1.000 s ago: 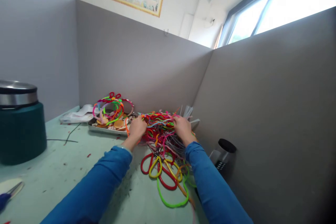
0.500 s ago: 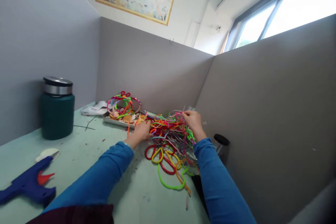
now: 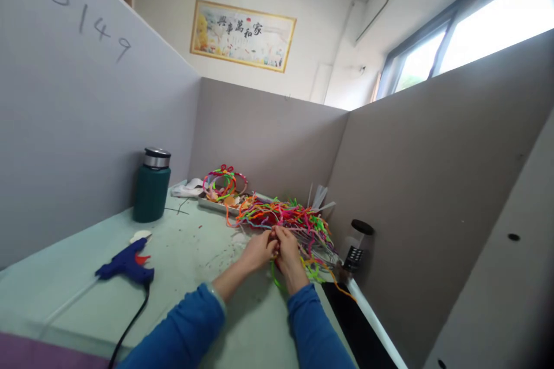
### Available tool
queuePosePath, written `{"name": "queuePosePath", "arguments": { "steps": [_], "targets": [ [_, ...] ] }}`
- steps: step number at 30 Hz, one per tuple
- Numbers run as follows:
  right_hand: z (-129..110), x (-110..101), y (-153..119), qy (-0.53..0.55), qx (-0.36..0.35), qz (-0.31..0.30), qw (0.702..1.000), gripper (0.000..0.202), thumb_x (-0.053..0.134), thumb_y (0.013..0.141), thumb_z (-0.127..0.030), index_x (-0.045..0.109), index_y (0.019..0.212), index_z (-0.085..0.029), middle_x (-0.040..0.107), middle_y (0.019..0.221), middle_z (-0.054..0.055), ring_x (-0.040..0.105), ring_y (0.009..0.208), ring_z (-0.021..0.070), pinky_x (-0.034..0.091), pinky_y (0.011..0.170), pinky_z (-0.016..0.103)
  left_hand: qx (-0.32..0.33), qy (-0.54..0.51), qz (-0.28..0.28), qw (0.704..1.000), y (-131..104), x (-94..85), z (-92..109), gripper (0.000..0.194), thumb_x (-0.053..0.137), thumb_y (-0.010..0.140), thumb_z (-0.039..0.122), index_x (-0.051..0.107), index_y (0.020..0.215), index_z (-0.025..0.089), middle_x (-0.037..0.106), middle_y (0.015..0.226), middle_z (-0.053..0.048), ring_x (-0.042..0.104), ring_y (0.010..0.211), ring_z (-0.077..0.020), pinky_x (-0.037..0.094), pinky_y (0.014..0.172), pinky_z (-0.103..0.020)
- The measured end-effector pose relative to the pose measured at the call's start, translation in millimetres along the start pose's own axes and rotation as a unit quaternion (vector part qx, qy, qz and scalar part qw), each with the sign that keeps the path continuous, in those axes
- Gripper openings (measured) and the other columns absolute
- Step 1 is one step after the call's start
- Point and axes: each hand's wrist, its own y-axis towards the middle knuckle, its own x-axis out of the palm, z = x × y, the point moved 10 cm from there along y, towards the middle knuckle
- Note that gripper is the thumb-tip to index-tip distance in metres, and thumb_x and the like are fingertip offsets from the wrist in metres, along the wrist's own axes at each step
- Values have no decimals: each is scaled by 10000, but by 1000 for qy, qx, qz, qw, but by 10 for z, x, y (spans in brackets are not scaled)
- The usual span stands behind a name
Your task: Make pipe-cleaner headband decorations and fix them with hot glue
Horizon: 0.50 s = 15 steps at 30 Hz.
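Just before the pile (image 3: 288,216) of coloured pipe cleaners, the left hand (image 3: 258,249) and right hand (image 3: 286,251) meet, fingers pinched together on a green pipe cleaner (image 3: 275,274) that loops down toward the person; the pile lies directly beyond both, on the surface (image 3: 182,253).

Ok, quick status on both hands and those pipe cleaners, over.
Left hand and right hand together, pinching pipe cleaners at the near edge of the colourful pile. Glue gun lies apart, left. Nothing between hands and pile.
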Motion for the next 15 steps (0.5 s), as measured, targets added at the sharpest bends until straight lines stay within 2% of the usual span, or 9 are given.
{"name": "queuePosePath", "arguments": {
  "steps": [3, 5, 9, 12, 15],
  "targets": [
    [161, 57, 2, 37, 64, -52, 996, 253, 760, 611, -320, 593, 696, -150, 539, 512, -55, 300, 331, 14, 185, 324, 147, 51, 33, 41, 997, -106, -54, 11, 316, 395, 919, 285, 649, 1052, 153, 699, 991, -106, 636, 888, -204, 431, 766, -281],
    [221, 48, -10, 66, 109, -61, 990, 234, 728, 675, -326, 593, 729, -142, 559, 530, -45, 265, 315, 2, 171, 313, 139, 83, 82, 53, 992, -169, -103, 47, 332, 369, 929, 265, 680, 950, 152, 694, 921, -114, 625, 834, -201, 419, 747, -288],
    [316, -110, -20, 98, 180, -5, 979, 190, 628, 804, -305, 574, 733, -138, 557, 502, -37, 264, 292, 4, 183, 299, 130, 181, 166, 41, 969, -320, -88, 190, 316, 396, 911, 221, 695, 835, 151, 661, 773, -110, 596, 756, -204, 391, 714, -306],
    [354, -204, -14, 102, 205, 21, 973, 217, 567, 854, -284, 547, 688, -146, 515, 449, -48, 273, 278, 15, 189, 292, 133, 263, 148, 18, 953, -469, -48, 325, 291, 434, 906, 258, 692, 808, 165, 644, 729, -83, 574, 715, -181, 373, 695, -295],
    [353, -234, -1, 91, 203, 13, 975, 214, 577, 843, -271, 533, 670, -151, 517, 452, -47, 273, 274, 17, 185, 290, 140, 297, 112, 13, 948, -577, -85, 407, 312, 451, 910, 318, 693, 783, 169, 627, 666, -57, 551, 670, -160, 353, 672, -286]
  ]
}}
